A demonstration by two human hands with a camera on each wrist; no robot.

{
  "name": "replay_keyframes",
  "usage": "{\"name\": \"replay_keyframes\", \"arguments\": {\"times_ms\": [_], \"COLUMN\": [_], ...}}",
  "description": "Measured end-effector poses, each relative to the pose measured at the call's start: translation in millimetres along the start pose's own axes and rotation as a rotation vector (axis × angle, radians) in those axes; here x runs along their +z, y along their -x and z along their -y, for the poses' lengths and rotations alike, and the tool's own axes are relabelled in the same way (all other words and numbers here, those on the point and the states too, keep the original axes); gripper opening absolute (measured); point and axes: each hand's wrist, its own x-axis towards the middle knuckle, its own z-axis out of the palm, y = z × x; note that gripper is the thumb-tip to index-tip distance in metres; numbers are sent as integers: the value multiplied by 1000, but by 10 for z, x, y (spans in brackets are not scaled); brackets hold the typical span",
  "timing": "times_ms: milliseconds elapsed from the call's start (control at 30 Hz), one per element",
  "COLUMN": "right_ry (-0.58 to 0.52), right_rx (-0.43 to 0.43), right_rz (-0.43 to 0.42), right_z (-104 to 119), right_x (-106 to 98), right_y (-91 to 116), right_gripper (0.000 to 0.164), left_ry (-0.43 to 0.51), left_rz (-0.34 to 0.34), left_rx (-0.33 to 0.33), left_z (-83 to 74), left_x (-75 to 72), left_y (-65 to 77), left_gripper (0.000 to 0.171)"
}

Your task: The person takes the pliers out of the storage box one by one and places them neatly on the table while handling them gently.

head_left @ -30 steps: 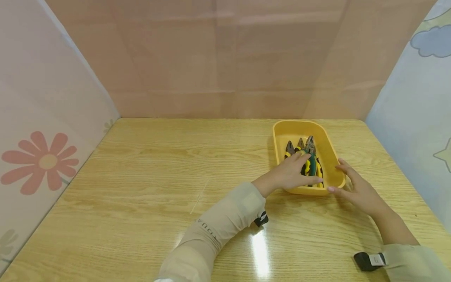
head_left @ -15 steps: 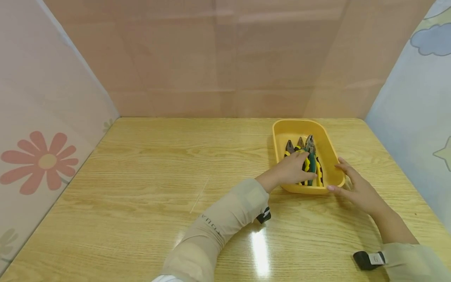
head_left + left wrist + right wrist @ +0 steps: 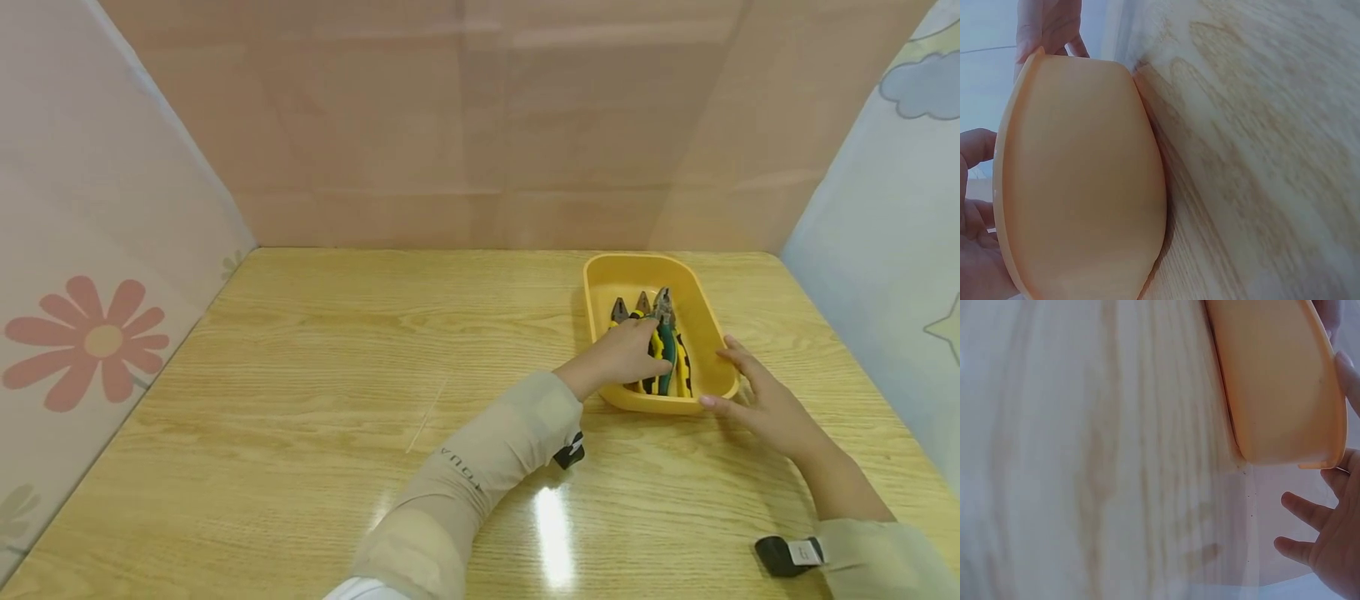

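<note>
Several pliers lie in a yellow plastic bin (image 3: pixel 708 333) at the table's right. My left hand (image 3: pixel 618 354) reaches over the bin's left side into it. Its thumb and index finger are beside green-handled pliers (image 3: pixel 667 354) and yellow-and-black-handled pliers (image 3: pixel 686 371). The other fingertips are hidden, so I cannot tell whether they grip a tool. In the left wrist view, that hand's fingers bend over the rim of the bin (image 3: pixel 1085 169). My right hand (image 3: pixel 768 412) holds the bin's near right corner, thumb on the front rim. Its remaining fingers (image 3: pixel 1304 509) spread below the rim in the right wrist view.
A wooden table (image 3: pixel 337 350) stretches left of the bin. Behind it stands a brownish-pink panel (image 3: pixel 480 125). Patterned side walls flank it, with a pink flower (image 3: pixel 101 342) at left and a blue cloud (image 3: pixel 926 87) at right.
My left hand has drawn slightly inward, its thumb moving off the front of the bin and nearer the index finger. The right hand stays on the corner.
</note>
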Motion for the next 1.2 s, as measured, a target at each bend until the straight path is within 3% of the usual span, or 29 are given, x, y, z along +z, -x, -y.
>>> {"name": "replay_keyframes", "arguments": {"times_ms": [433,833,1200], "right_ry": [-15,-13,-14], "right_rx": [-13,-12,-30], "right_rz": [-6,-10,-7], "right_z": [2,9,1], "right_x": [7,7,7], "right_y": [18,19,16], "right_gripper": [70,70,71], "left_ry": [-44,-119,-286], "left_rz": [5,-61,-128], "left_rx": [-62,-94,-247], "left_z": [-31,-75,-132], "left_x": [39,73,119], "left_y": [-98,-160,-250], "left_gripper": [64,53,45]}}
